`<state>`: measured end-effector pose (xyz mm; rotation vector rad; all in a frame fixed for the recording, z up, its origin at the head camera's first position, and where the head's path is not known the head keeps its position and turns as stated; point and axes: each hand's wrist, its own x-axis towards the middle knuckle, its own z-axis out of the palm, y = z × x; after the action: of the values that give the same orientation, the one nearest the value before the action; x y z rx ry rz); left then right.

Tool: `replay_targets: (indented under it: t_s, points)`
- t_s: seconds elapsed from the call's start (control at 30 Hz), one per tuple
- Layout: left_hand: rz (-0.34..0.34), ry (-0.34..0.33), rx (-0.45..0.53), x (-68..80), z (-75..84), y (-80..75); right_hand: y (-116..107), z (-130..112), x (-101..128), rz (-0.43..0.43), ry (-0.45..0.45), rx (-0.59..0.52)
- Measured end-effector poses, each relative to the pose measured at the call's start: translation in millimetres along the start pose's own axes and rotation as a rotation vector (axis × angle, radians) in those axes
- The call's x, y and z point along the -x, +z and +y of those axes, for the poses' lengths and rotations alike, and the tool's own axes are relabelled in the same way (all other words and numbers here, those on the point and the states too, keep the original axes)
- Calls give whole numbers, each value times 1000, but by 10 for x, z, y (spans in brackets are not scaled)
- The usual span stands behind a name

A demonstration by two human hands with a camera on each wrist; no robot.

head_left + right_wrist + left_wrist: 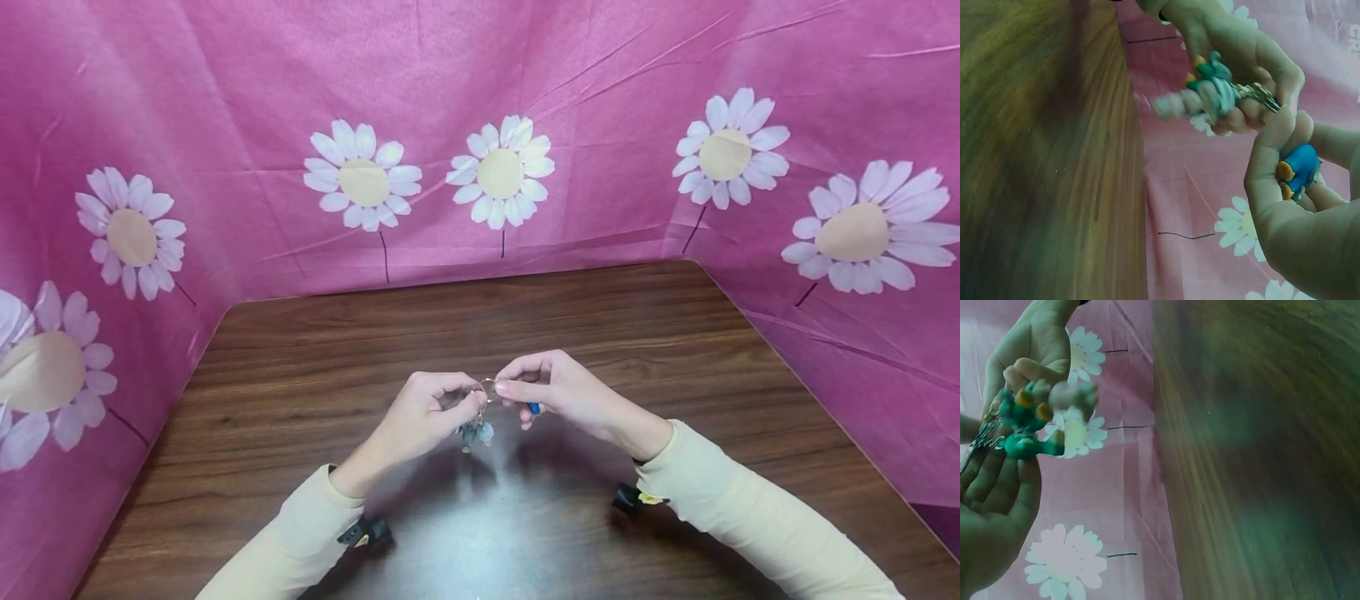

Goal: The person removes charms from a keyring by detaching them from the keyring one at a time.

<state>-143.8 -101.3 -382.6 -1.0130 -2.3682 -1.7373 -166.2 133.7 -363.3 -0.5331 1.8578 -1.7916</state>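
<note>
My left hand (423, 415) and right hand (572, 393) meet above the table, both pinching a thin metal ring (488, 381) between thumb and fingers. Below the left fingertips dangles a cluster of small figurine charms (474, 434) on short metal chains. In the left wrist view a green charm (1022, 446) shows plainly, while a paler one is blurred. A blue figurine charm (1302, 167) with orange feet sits within the curled fingers of the right hand, apart from the cluster. Whether its chain is joined to the ring is hidden.
The brown wood-grain table (315, 342) stretches under both hands. A pink cloth (600, 75) printed with white daisies surrounds its back and sides. Dark wrist devices sit at the left cuff (365, 531) and right cuff (628, 498).
</note>
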Motion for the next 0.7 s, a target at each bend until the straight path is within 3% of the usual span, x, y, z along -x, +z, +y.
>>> replay_targets:
  t_s: [0.27, 0.5, 0.7]
  points:
    - [-129, 60, -175, -10, 2, -65, -31, -46, 4, -64, -8, 130]
    - [-275, 44, -136, 31, -8, -60, 0, -42, -14, -97, -30, 189]
    - [-293, 42, -132, 47, -15, -43, 5, -35, -32, -96, -48, 185]
